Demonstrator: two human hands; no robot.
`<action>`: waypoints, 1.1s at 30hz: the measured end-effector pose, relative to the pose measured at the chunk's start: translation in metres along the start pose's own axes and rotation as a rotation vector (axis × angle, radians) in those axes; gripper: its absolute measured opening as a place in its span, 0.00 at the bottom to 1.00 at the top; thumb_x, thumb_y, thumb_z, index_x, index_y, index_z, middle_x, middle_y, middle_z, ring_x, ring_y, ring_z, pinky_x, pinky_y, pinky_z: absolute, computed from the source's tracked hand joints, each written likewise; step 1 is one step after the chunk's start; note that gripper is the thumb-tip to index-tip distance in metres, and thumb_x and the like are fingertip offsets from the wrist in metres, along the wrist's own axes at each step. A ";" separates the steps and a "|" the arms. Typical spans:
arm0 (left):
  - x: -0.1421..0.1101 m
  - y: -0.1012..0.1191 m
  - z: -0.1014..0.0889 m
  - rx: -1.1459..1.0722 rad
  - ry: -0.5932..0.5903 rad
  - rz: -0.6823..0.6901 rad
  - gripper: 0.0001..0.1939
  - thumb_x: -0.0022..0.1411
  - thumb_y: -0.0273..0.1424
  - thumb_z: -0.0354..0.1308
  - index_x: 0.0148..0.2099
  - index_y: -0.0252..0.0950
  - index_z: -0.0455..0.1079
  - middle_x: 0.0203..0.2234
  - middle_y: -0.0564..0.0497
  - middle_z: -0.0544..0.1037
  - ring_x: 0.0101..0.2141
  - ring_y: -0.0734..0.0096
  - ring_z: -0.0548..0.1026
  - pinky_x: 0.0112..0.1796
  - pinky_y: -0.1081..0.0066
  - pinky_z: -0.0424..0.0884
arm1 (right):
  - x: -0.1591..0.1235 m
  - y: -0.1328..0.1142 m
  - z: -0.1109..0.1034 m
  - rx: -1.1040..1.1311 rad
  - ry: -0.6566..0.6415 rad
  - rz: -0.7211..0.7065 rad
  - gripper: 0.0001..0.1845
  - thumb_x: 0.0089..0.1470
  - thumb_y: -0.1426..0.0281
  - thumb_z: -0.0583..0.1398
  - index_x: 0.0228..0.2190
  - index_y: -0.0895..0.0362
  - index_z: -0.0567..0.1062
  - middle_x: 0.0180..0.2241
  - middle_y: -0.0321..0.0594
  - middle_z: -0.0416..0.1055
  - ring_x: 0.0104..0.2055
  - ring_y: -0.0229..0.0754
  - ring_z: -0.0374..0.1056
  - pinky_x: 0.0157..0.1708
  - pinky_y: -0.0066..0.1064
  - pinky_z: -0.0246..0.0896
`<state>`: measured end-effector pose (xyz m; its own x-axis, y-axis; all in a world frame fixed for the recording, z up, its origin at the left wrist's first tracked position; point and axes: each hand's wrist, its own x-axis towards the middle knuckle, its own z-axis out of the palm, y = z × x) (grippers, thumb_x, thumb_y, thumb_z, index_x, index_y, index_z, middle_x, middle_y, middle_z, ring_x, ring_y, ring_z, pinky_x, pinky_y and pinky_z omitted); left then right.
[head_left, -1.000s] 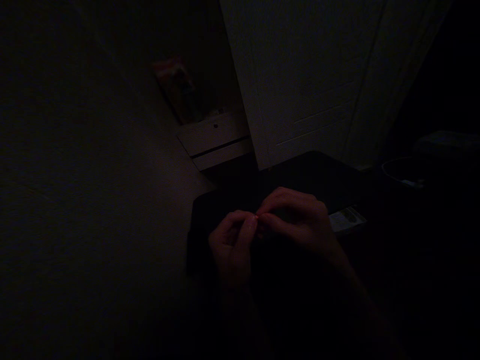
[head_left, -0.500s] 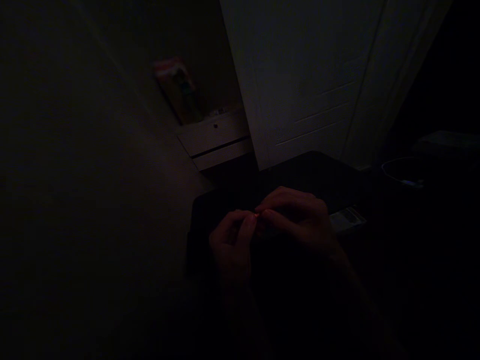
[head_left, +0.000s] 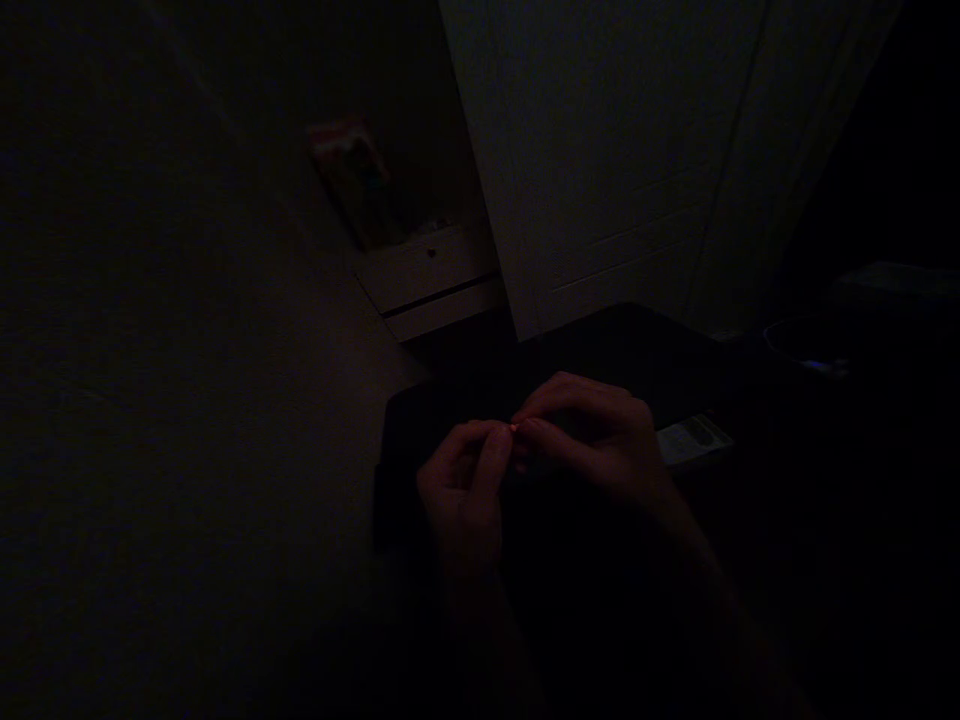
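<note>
Very little light falls on the scene. My left hand (head_left: 466, 485) is closed, thumb and forefinger pinched together. Facing it, my right hand (head_left: 600, 430) is pinched too, its fingertips meeting those of the left. Between the two pinches shows a tiny orange-red spot (head_left: 514, 428), too small and dim for me to name. Both hands are above a dark, flat-topped surface (head_left: 622, 345).
A pale wall (head_left: 225, 350) stands on the left. Behind the hands are a light drawer unit (head_left: 427, 265) with a red-topped packet or box (head_left: 349, 170) on it, and a large white panel (head_left: 600, 150). A printed paper (head_left: 694, 438) and a cable (head_left: 821, 366) lie to the right.
The picture has become darker, on the wall and white panel above all. Both hands keep nearly the same place and pinch, with only a very slight shift.
</note>
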<state>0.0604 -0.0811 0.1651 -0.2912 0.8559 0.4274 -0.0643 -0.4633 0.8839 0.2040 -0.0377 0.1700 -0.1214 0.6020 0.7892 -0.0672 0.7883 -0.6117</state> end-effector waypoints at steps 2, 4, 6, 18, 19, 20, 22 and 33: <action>0.000 0.000 0.001 -0.003 0.003 0.005 0.11 0.62 0.39 0.69 0.36 0.35 0.79 0.26 0.50 0.81 0.26 0.73 0.78 0.30 0.74 0.75 | 0.000 0.000 0.000 -0.005 0.010 0.003 0.04 0.62 0.66 0.68 0.36 0.53 0.84 0.34 0.39 0.81 0.35 0.42 0.76 0.36 0.33 0.72; 0.000 -0.001 0.001 0.004 0.019 0.017 0.10 0.61 0.38 0.70 0.37 0.35 0.80 0.27 0.50 0.82 0.27 0.73 0.78 0.30 0.74 0.75 | -0.001 0.001 0.000 -0.018 0.024 -0.001 0.04 0.62 0.66 0.67 0.36 0.53 0.84 0.34 0.39 0.81 0.36 0.42 0.76 0.36 0.34 0.72; 0.000 -0.001 0.002 0.022 0.040 0.036 0.10 0.60 0.36 0.71 0.38 0.35 0.80 0.29 0.50 0.82 0.28 0.73 0.79 0.30 0.74 0.76 | -0.001 0.001 0.000 -0.036 0.033 -0.005 0.04 0.62 0.66 0.67 0.36 0.53 0.84 0.34 0.39 0.81 0.36 0.42 0.75 0.37 0.34 0.72; 0.000 -0.006 0.003 0.084 0.102 0.068 0.09 0.60 0.37 0.72 0.38 0.36 0.81 0.29 0.50 0.83 0.28 0.72 0.80 0.31 0.74 0.78 | -0.002 0.003 0.001 -0.062 0.045 -0.020 0.04 0.62 0.66 0.67 0.38 0.51 0.85 0.34 0.39 0.82 0.36 0.43 0.77 0.37 0.35 0.73; 0.001 -0.006 0.003 0.087 0.106 0.069 0.10 0.60 0.37 0.72 0.38 0.36 0.81 0.29 0.51 0.83 0.28 0.72 0.80 0.31 0.74 0.78 | -0.003 0.002 0.002 -0.060 0.044 -0.017 0.05 0.62 0.66 0.67 0.38 0.51 0.85 0.34 0.39 0.82 0.36 0.43 0.77 0.37 0.35 0.73; 0.001 -0.006 0.002 0.088 0.107 0.071 0.10 0.60 0.37 0.72 0.38 0.36 0.81 0.29 0.51 0.83 0.28 0.73 0.80 0.30 0.75 0.77 | -0.002 0.002 0.002 -0.061 0.042 -0.014 0.05 0.62 0.66 0.67 0.37 0.51 0.85 0.34 0.39 0.82 0.36 0.43 0.77 0.37 0.35 0.73; 0.001 -0.006 0.002 0.092 0.109 0.071 0.10 0.61 0.37 0.71 0.38 0.36 0.81 0.29 0.51 0.83 0.28 0.73 0.80 0.30 0.75 0.77 | -0.002 0.001 0.001 -0.065 0.029 -0.011 0.05 0.62 0.66 0.68 0.37 0.51 0.85 0.34 0.39 0.82 0.36 0.43 0.76 0.37 0.35 0.73; 0.002 -0.002 0.004 0.145 0.088 0.081 0.12 0.62 0.40 0.70 0.37 0.36 0.80 0.29 0.50 0.82 0.28 0.71 0.80 0.30 0.74 0.77 | -0.001 0.000 -0.001 -0.064 0.041 -0.027 0.03 0.60 0.66 0.68 0.36 0.52 0.85 0.34 0.40 0.81 0.36 0.43 0.76 0.37 0.35 0.73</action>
<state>0.0634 -0.0782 0.1650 -0.3723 0.7911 0.4854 0.0987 -0.4863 0.8682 0.2056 -0.0381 0.1693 -0.0792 0.5840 0.8079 -0.0060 0.8101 -0.5862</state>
